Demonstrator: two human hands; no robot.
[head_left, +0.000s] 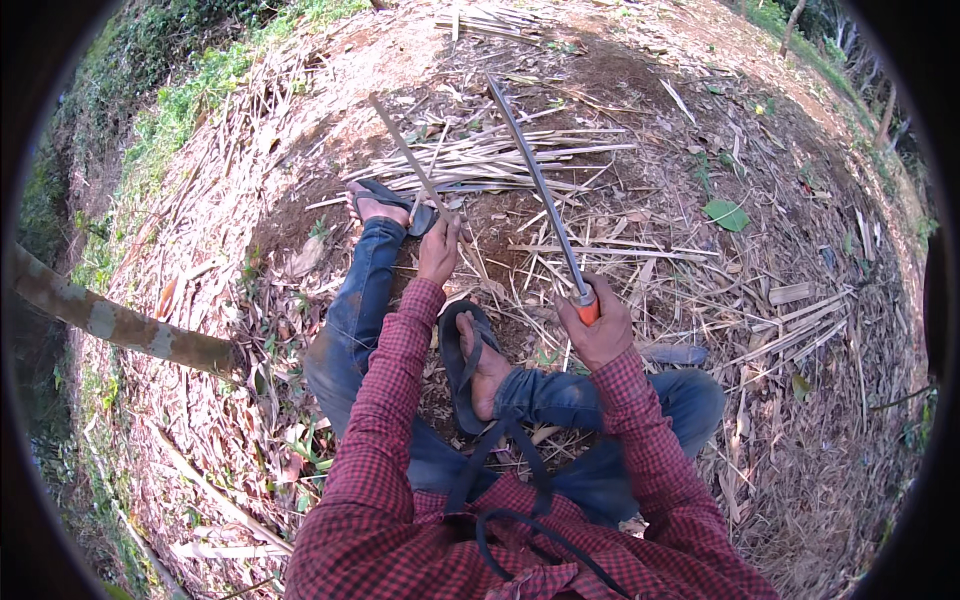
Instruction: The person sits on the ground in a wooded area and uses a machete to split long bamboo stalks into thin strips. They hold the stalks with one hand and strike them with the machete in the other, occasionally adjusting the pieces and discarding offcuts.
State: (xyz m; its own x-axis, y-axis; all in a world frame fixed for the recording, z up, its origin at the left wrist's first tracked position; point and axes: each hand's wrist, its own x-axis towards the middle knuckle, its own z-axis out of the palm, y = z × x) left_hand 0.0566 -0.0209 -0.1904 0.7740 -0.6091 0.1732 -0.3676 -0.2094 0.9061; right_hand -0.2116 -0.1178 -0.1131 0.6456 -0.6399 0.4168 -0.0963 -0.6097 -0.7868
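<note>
My right hand [604, 328] is closed round the orange handle of a machete [540, 185]. Its long, narrow blade points forward and slightly left, raised over the ground. A thin, pale split-wood strip [405, 150] is gripped in my left hand [438, 252], and its free end slants away to the far left. Past both hands lies a loose pile of similar pale strips [490, 160] on the soil. My left hand is close to one sandalled foot [378, 206]; the other foot, in a dark flip-flop [460, 375], rests between my forearms.
Dry leaves and wood shavings cover the ground. More strips [800, 325] lie scattered at the right, and another bundle [495, 22] lies at the far edge. A blotched tree trunk [130, 322] leans in from the left. Green plants [170, 120] line the far left.
</note>
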